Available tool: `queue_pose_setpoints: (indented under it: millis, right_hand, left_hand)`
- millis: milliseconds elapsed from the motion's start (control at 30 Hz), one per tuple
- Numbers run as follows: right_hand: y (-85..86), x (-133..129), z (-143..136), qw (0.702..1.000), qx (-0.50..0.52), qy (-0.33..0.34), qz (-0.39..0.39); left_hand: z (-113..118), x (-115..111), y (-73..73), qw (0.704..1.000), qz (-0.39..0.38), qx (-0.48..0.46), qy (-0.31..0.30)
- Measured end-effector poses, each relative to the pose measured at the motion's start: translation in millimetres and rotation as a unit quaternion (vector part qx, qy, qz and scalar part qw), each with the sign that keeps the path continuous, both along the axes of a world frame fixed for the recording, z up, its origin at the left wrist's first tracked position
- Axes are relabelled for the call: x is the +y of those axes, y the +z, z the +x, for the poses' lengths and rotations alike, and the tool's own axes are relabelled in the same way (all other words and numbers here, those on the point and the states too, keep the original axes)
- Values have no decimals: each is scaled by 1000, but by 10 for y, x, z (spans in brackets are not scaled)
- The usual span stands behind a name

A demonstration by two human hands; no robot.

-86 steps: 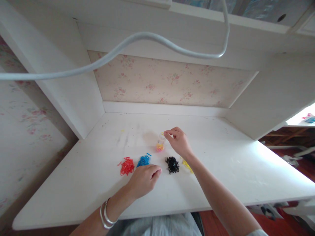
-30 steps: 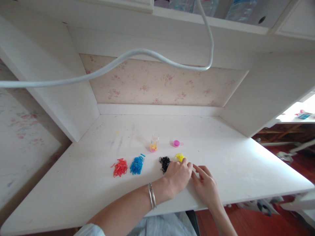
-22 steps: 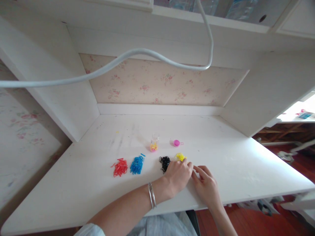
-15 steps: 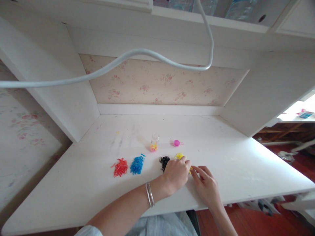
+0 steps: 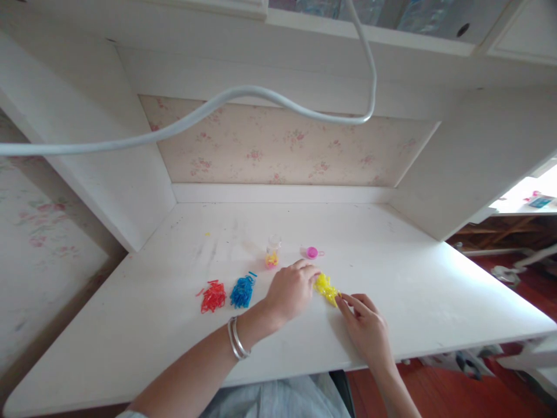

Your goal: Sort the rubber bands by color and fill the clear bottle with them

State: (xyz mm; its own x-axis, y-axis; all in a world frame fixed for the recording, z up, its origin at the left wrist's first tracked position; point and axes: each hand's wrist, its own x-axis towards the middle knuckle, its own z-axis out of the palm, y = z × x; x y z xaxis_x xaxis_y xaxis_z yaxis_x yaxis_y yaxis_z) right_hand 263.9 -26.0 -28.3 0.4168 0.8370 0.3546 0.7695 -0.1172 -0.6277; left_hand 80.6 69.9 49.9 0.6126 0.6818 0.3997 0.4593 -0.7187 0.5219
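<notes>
A pile of small yellow pieces [image 5: 326, 289] lies between my hands on the white desk. My left hand [image 5: 292, 289], with two silver bangles at the wrist, is closed at the pile's upper left edge; what its fingertips hold, if anything, is hidden. It covers the black pile. My right hand [image 5: 365, 325] pinches at the lower right end of the yellow pieces, on something too small to make out. Further left lie a blue pile [image 5: 242, 292] and a red pile [image 5: 213, 296]. Behind them stands a small clear jar [image 5: 272, 255] with yellow and pink pieces inside.
A pink round lid [image 5: 312, 252] lies behind the yellow pile. A white cable [image 5: 243, 92] crosses the upper view. White panels [image 5: 470, 145] flank the desk [image 5: 152, 331], and a shelf with bottles is above.
My left hand has moved left and slightly up, uncovering the yellow pile and covering the black one. My right hand has stayed almost where it was.
</notes>
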Motion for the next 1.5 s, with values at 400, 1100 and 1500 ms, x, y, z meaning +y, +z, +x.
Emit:
queue_pose_setpoints:
  millis: [400,1100,1500]
  right_hand:
    - [42,-1,-26,1000,-1,-6,6]
    - [3,-2,-14,1000,18,-2,4]
    - [75,24,-49,998,62,-11,9]
  left_hand:
    - [-850,578,440,985,-3,-82,150]
    - [-783,792,421,992,79,16,95]
    - [-922,685,399,992,67,-41,103]
